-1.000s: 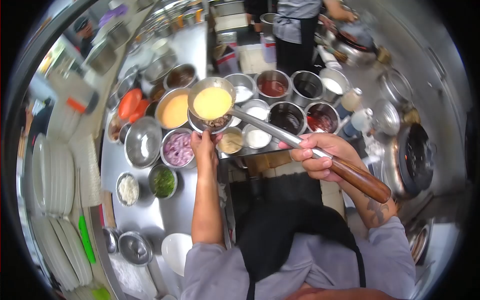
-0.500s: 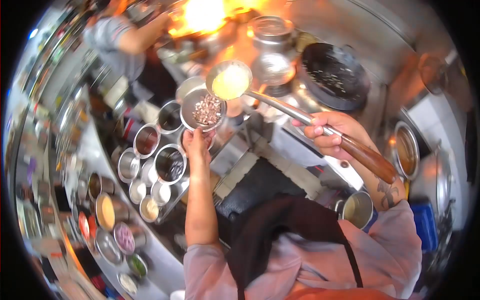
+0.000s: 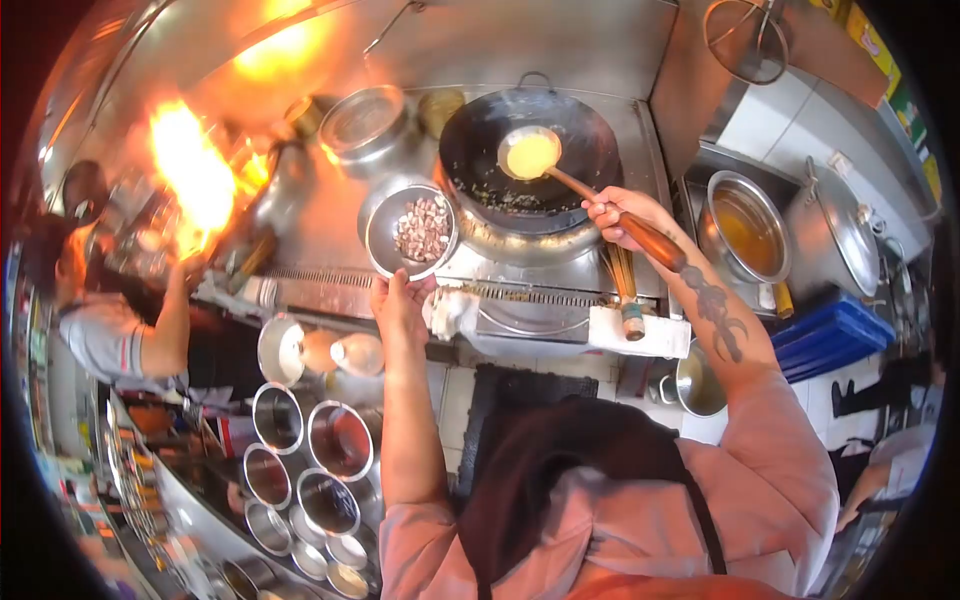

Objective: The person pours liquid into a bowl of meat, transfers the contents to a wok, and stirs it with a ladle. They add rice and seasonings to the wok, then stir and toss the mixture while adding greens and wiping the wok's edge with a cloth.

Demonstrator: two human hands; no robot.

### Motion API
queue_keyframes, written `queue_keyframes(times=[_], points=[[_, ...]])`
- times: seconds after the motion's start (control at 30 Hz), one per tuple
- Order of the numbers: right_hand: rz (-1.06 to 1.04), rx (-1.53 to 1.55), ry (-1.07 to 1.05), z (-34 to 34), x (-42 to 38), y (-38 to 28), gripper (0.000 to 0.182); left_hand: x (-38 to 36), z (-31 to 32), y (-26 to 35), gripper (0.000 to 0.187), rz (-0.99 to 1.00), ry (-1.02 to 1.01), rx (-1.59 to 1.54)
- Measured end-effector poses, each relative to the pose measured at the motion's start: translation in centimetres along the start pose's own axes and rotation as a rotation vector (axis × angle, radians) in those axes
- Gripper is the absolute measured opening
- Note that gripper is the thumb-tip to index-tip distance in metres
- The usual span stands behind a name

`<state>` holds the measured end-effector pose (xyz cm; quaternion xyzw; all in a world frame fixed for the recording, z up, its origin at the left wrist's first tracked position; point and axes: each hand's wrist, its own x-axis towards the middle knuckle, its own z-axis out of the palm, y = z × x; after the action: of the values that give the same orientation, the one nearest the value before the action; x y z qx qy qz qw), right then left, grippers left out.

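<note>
Left hand (image 3: 401, 308) grasps near rim of round grey metal bowl (image 3: 383, 232) with chopped brown-white pieces (image 3: 422, 229), just ahead of it. Right hand (image 3: 622, 216) clenched on long wooden-handled metal ladle (image 3: 654, 243); its yellow liquid (image 3: 532, 155) sits ahead-left of that hand, above round black wok (image 3: 468, 140).

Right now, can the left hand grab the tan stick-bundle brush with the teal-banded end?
Probably not: the left hand holds the round grey metal bowl of chopped pieces. The way to the brush otherwise looks free.
</note>
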<state>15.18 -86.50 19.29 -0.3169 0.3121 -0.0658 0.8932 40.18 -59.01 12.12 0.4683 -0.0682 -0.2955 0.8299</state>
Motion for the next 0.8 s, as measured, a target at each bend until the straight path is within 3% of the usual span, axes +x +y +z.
queue_keyframes(times=[0.1,0.17,0.5,0.63,0.7,0.73,0.8], points=[[-0.044,-0.004,0.176,-1.7,3.3,0.1,0.012,2.6,0.8,0.0,0.006,-0.033,-0.082,0.028],[-0.21,-0.124,0.275,-2.3,4.9,1.0,0.012,4.5,0.7,-0.2,0.009,-0.091,-0.049,0.077],[-0.215,-0.326,0.525,-3.3,8.1,1.3,0.016,9.1,2.9,-0.9,0.01,-0.15,-0.117,0.129],[-0.297,-0.625,0.583,-3.7,8.3,2.1,0.014,9.8,3.7,-1.2,0.011,-0.18,-0.142,0.152],[-0.36,-0.96,0.659,-4.1,8.2,2.8,0.015,10.3,4.2,-1.4,0.011,-0.197,-0.154,0.15],[-0.36,-0.956,0.665,-4.3,7.9,3.2,0.015,10.6,4.3,-1.7,0.011,-0.196,-0.153,0.144],[-0.634,-1.435,0.743,-4.4,6.7,3.8,0.017,11.0,4.7,-2.0,0.011,-0.197,-0.155,0.139]])
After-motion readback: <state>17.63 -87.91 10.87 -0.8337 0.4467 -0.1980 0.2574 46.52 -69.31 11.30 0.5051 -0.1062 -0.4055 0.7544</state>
